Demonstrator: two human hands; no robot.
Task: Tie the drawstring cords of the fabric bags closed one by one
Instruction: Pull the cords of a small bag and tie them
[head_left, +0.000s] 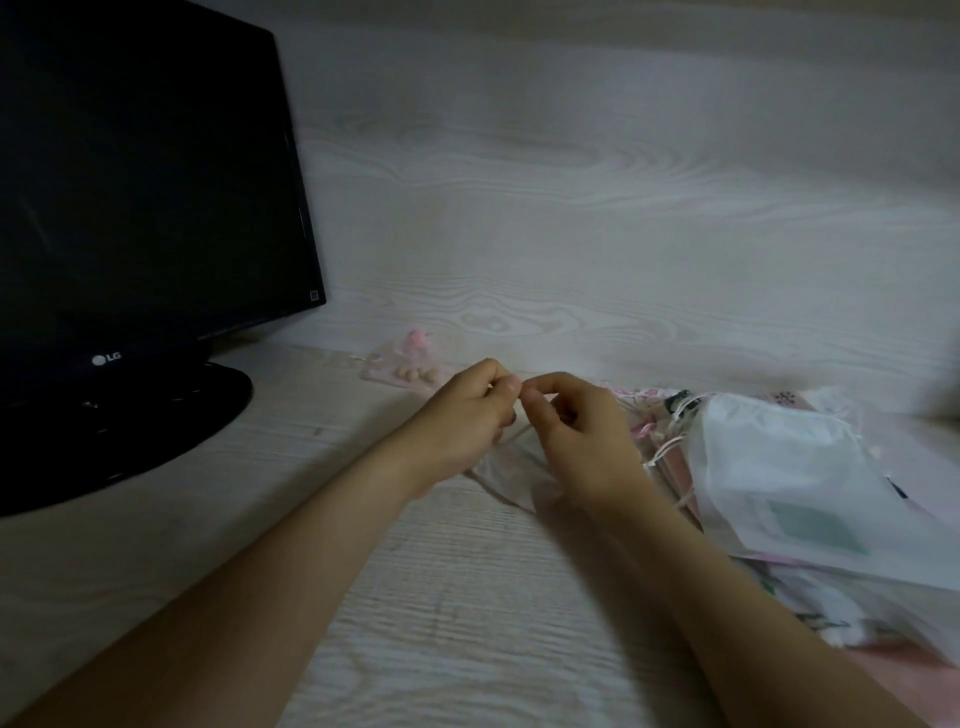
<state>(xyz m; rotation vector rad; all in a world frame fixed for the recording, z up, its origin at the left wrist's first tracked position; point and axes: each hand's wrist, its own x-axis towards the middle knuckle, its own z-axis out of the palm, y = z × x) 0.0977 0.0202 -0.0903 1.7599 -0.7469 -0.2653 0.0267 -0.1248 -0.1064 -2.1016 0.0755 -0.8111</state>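
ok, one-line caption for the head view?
Left hand and right hand pinch a cord over a sheer bag on the desk, bag pile alongside.

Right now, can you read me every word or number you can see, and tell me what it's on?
"LG": logo on the bottom edge of the black monitor.
Small square sticker on the monitor's lower right corner: too small to read.
Green patch on the white bag: blurred, nothing readable.
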